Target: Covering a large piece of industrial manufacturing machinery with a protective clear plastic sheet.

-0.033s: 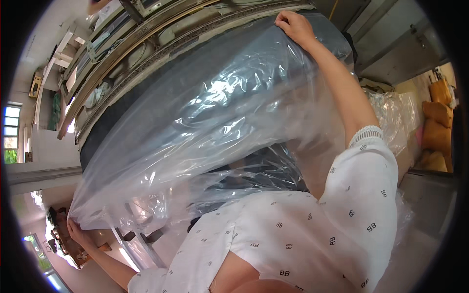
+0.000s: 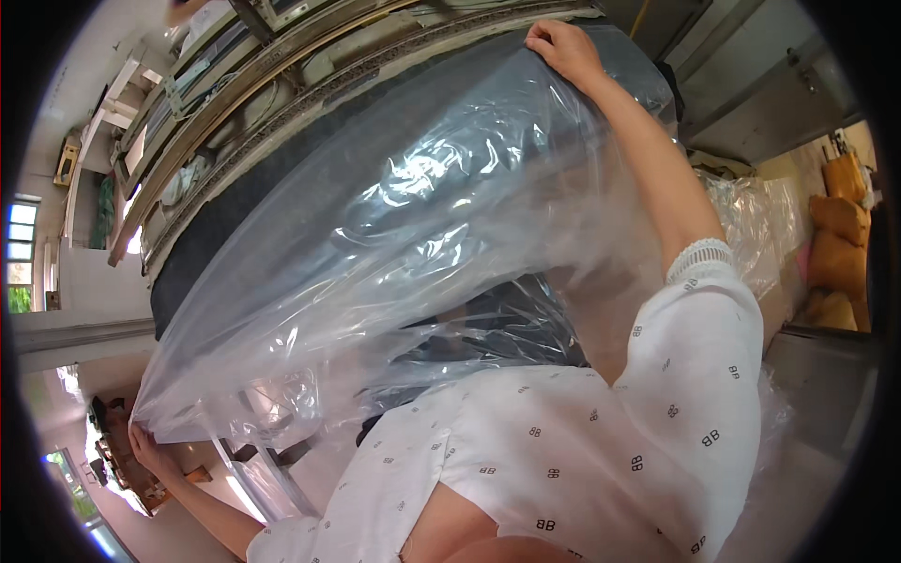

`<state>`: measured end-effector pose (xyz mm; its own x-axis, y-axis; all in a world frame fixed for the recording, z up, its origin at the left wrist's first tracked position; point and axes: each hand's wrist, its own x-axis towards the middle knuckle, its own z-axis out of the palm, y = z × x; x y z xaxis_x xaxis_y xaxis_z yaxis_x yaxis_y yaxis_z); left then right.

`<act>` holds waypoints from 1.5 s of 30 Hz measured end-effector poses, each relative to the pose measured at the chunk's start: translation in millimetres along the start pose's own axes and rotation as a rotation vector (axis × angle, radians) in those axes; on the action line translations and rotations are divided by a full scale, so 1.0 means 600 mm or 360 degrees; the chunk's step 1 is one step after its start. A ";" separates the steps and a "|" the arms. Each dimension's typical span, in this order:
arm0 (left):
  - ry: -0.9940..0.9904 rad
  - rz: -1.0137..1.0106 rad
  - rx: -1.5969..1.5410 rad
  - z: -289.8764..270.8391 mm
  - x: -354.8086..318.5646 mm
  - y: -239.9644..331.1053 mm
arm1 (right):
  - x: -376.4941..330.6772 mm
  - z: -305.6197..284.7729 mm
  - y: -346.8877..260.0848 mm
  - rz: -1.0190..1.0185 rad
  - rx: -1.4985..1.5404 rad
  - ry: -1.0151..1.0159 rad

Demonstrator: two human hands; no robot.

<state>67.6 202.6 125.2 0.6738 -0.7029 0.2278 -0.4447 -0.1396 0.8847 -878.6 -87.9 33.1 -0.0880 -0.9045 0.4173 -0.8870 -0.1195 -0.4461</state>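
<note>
Pinching clear plastic sheet (image 2: 413, 174) w/ L hand (image 2: 148, 448) at near-left end & R hand (image 2: 566, 53) at far edge, spread over dk surface (image 2: 192, 267).

A workshop, shown by machine rails (image 2: 221, 120) and plastic sheeting (image 2: 422, 178).

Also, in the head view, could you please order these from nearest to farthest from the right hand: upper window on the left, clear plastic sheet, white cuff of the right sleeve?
1. Clear plastic sheet: pinched in the right hand.
2. White cuff: below and right of the hand.
3. Upper window: far left edge.
</note>
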 end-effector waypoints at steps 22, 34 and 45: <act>0.0387 -0.0011 -0.0888 0.208 0.068 0.050 | 0.110 -0.207 -0.007 0.0056 0.1519 0.0597; -0.0099 0.0211 0.0288 0.472 0.264 -0.072 | 0.092 -0.016 0.203 0.0405 0.0963 0.0424; 0.0028 0.0320 0.0379 0.523 0.280 -0.053 | 0.136 -0.007 0.206 0.0411 0.0453 0.0579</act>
<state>9.9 -129.8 8.1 0.5676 -0.7211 0.3972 -0.6944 -0.1601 0.7015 -997.5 -174.9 15.5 -0.4840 -0.7246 0.4906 -0.6620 -0.0635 -0.7468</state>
